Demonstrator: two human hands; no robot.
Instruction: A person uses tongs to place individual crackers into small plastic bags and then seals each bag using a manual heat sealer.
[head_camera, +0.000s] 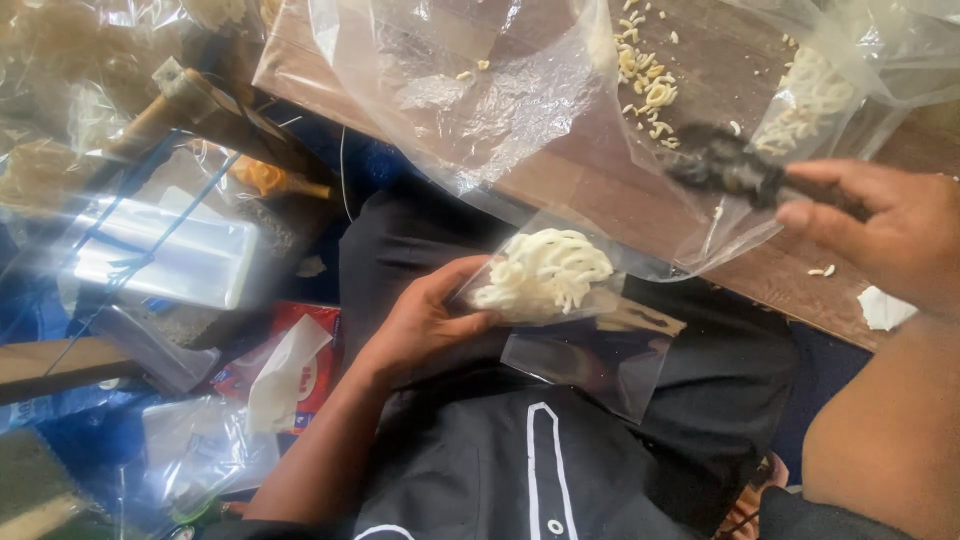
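My left hand (425, 320) holds a small clear plastic bag (560, 300) filled with pale curly crackers (545, 272), just above my lap in black clothing. My right hand (880, 235) is raised at the right and grips a dark, blurred tool (730, 165) over the wooden board (600, 180). Loose cracker pieces (645, 85) lie scattered on the board. A big clear plastic bag (480, 90) lies spread over the board behind the small bag.
Another clear bag with crackers (810, 100) sits at the top right. A white plastic container (165, 255) and a wooden stick (190, 110) lie at the left. A red-and-white packet (290, 370) and crumpled plastic bags (200, 450) lie on blue ground lower left.
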